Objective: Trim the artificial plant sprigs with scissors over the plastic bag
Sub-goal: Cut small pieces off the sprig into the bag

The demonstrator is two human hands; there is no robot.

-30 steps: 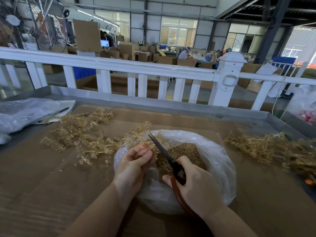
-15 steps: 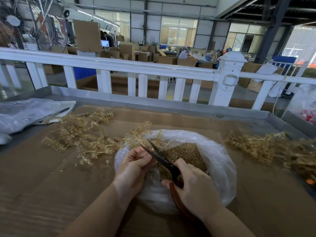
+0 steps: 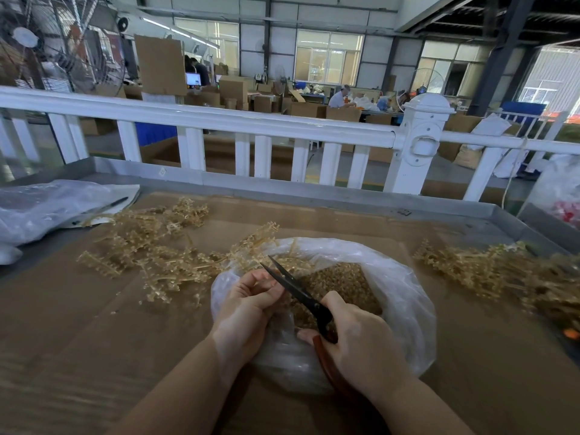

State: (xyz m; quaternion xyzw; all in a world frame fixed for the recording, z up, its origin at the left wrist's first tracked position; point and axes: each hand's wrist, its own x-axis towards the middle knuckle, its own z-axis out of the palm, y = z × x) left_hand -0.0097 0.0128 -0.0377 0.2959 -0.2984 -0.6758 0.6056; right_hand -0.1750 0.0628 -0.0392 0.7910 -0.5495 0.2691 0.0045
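A clear plastic bag lies open on the cardboard-covered table, holding a heap of tan trimmed bits. My right hand grips the reddish-brown handles of black-bladed scissors; the blades are slightly apart and point up-left over the bag. My left hand pinches a tan plastic sprig at the bag's left rim, right beside the blades. The sprig's stem between the fingers is mostly hidden.
A pile of tan sprigs lies left of the bag, another pile at the right. A crumpled plastic sheet with a pen sits far left. A white railing runs behind the metal table rim.
The scissors have swung left toward my left hand and the blades have come closer to the sprig. My left hand has curled tighter around the sprig. The bag and piles have stayed put.
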